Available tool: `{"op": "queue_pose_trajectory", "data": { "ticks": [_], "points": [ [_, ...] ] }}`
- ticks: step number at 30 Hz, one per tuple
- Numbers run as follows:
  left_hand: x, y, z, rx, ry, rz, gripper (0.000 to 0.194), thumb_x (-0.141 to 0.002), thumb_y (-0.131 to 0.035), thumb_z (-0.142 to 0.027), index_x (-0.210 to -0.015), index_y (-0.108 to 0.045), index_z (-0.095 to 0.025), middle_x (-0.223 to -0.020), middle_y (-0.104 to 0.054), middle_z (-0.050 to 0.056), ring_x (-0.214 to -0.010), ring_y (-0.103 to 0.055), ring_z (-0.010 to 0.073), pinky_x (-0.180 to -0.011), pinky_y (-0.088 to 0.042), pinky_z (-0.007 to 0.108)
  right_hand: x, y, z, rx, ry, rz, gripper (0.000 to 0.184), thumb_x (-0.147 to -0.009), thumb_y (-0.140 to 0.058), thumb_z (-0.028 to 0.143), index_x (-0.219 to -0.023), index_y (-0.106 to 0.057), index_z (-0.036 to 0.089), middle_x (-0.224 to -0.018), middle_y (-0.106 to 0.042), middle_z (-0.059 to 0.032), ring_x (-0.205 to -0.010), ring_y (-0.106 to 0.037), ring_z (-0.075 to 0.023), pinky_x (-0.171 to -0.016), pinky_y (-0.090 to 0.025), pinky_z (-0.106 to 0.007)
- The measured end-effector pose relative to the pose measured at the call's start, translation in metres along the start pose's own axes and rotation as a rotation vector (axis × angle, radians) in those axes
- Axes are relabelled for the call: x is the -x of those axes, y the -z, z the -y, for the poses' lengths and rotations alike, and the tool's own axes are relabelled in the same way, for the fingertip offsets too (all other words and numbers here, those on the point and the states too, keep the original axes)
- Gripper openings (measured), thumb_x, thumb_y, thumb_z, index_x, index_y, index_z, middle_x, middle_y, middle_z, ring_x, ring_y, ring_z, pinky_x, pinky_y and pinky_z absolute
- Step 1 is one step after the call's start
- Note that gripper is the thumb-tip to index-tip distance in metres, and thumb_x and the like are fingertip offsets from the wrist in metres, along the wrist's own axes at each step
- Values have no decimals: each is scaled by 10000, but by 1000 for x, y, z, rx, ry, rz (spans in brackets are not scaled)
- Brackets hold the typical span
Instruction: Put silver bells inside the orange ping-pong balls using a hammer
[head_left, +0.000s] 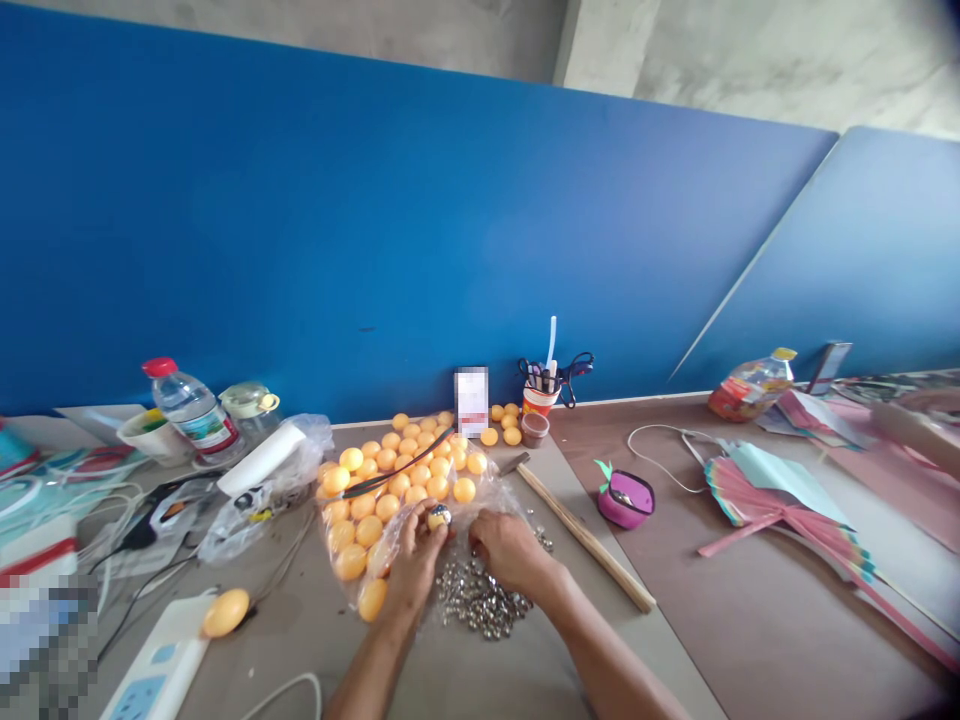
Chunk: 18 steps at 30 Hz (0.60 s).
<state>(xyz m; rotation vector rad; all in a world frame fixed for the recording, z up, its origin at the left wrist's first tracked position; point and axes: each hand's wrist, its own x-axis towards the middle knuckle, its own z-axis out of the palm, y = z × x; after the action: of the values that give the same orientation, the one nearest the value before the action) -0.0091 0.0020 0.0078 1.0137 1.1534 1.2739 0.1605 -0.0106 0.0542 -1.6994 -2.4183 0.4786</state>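
The fingers of my left hand were clamped on a partly silvery ball. Those of my right hand were bunched nearby; I couldn't tell whether they pinched anything. Shiny pieces lay heaped below them on the grey tabletop, between a clear bag of orange balls and a hammer. Beyond stood a blue partition, then bare concrete wall.
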Motion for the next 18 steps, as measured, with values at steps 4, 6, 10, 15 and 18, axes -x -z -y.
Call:
{"op": "queue_pose_trajectory", "data": {
  "ticks": [4,6,10,15,18],
  "points": [
    [1,0,-1,4,-3,-3,402,-676,-759,-414,-1033,-651,-264,-1099,-668,53,-1051,-620,256,-916,-494,370,1,0,0,-24,4,-40,202,-810,-474,112,-839,-672,141,-883,-687,-122,-785,-633,-217,-691,-433,-280],
    [2,-1,-3,36,27,-5,419,-668,-762,-418,-1033,-641,-252,-1083,-667,59,-1021,-626,250,-903,-497,364,1,3,0,-115,4,-103,192,-821,-464,114,-818,-654,150,-876,-678,-110,-776,-619,-200,-698,-431,-273],
    [4,-7,-12,129,72,41,426,-648,-773,-413,-1002,-611,-238,-1005,-654,44,-884,-634,214,-839,-518,356,0,10,-2,-415,-41,-264,163,-765,-469,81,-725,-595,177,-787,-650,-41,-743,-590,-156,-689,-422,-241],
    [5,-12,-19,205,86,51,441,-593,-811,-318,-968,-606,-208,-898,-637,11,-787,-625,165,-815,-531,337,-3,10,-2,-902,-224,-199,90,-749,-469,138,-708,-517,202,-496,-504,67,-404,-445,-93,-467,-331,-216],
    [5,-12,-16,232,91,43,439,-595,-808,-282,-979,-608,-208,-893,-639,6,-783,-625,149,-814,-534,327,-7,3,-1,-1145,-228,-217,70,-760,-521,235,-712,-480,207,-537,-527,74,-360,-392,-67,-416,-271,-209]
  ]
}}
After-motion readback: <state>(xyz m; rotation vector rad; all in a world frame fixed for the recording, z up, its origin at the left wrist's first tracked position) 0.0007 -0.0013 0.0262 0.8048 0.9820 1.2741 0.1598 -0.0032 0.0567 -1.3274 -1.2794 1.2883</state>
